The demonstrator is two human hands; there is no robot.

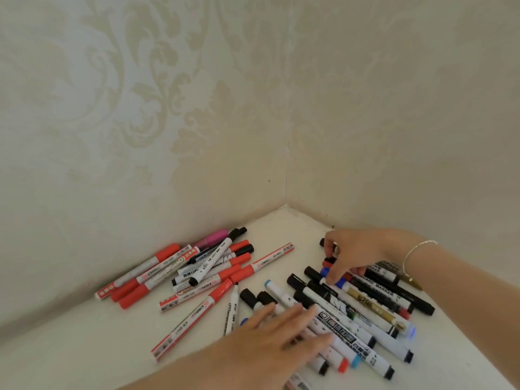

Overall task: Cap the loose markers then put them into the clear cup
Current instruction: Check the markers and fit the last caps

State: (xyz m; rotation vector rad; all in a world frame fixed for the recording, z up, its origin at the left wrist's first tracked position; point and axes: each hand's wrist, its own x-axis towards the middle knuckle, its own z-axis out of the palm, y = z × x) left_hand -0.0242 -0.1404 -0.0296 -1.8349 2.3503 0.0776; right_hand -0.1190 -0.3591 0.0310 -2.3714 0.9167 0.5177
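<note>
- Patterned cream wallpaper (174,114) covers two walls meeting in a corner; below it a white tabletop (84,342) carries the markers. We see no clear cup anywhere in view.
- Right-hand marker pile (363,308): white-barrelled markers with black, blue and red caps, lying criss-crossed, many angled down toward the near right. This pile is our landmark.
- On top of that pile, a gold marker (371,305) lies diagonally, its metallic tip pointing to the near right.
- At the pile's far edge, our right hand (354,257) reaches in from the right, fingers curled down; thumb and fingertips pinch a blue cap (326,273). We cannot tell whether that cap is seated on a marker or loose.
- A thin silver bracelet (416,251) circles the right wrist, right of the pile's far edge.
- On the pile's near left side, our left hand (281,330) lies flat and spread, fingers extended over several barrels, gripping nothing. It is motion-blurred.
- Just left of the pile, a slim white marker (232,308) lies nearly upright in frame, its dark tip showing uncapped.
- Left of the pile and well apart from it, a second heap of red-capped markers (180,273) sits against the left wall, with one pink marker (215,236) at its far edge.
- Between both heaps, a long red-capped marker (194,316) runs diagonally toward the near left.
</note>
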